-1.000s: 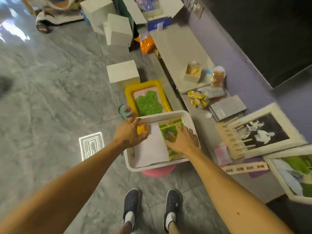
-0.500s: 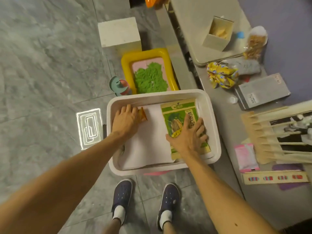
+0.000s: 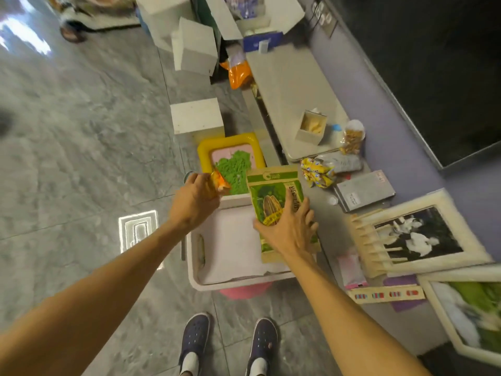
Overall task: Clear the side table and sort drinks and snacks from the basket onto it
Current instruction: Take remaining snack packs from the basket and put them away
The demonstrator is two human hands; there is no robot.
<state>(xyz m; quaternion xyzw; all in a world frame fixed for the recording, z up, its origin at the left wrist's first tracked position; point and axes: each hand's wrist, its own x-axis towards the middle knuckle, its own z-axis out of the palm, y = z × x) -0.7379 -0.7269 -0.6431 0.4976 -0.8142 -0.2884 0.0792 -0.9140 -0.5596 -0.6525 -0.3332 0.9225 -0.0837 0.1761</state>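
My right hand is clamped on a large green sunflower-seed packet, thumb on the near left edge and fingers fanned over its printed front, and the packet is held flat above the right half of the white basket. My left hand is closed around a small orange snack packet, pinching it between thumb and fingers so that only its crinkled end sticks out past the knuckles; it hangs over the basket's far left corner. Under both hands I see the basket sitting on a pink stool in front of my two dark blue shoes, and its bottom is covered by a white sheet. Just beyond the basket a yellow tray with a pink base and a heap of green bits lies on the grey marble floor, next to a white cube. To the right runs a low beige side table, carrying an open cardboard box, a clear bag of golden snacks and a small blue cap. On the ledge nearer me lie a yellow snack bag, a grey packet, a grey flat box, a wooden rack and a framed black-and-white picture. A second framed picture, blurred, sits at the far right edge.
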